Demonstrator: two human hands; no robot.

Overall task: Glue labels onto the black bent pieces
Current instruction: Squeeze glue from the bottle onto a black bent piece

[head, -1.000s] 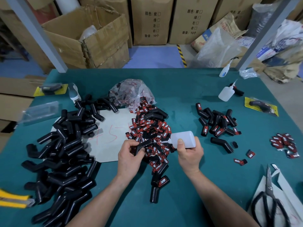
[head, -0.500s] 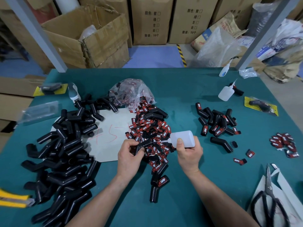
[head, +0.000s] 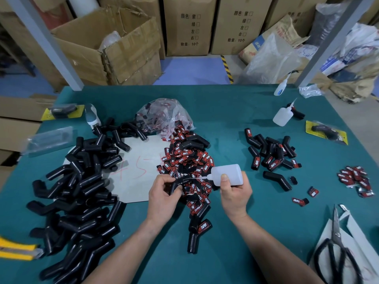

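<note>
With our left hand (head: 164,196) gripping one bent piece (head: 178,183) and our right hand (head: 235,192) squeezing the glue bottle (head: 226,174), a small labelled group (head: 270,153) lay finished while the large unlabelled heap (head: 78,187) remained.

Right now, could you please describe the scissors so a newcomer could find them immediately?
Start at the green table and go to its near right corner, where white card pieces lie. The scissors rest on them, blades pointing away; their black loop handles and steel blades set them apart from everything nearby.

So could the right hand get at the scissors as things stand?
Probably not at once: the right hand is wrapped around the glue bottle. The scissors lie uncovered on its side.
</note>
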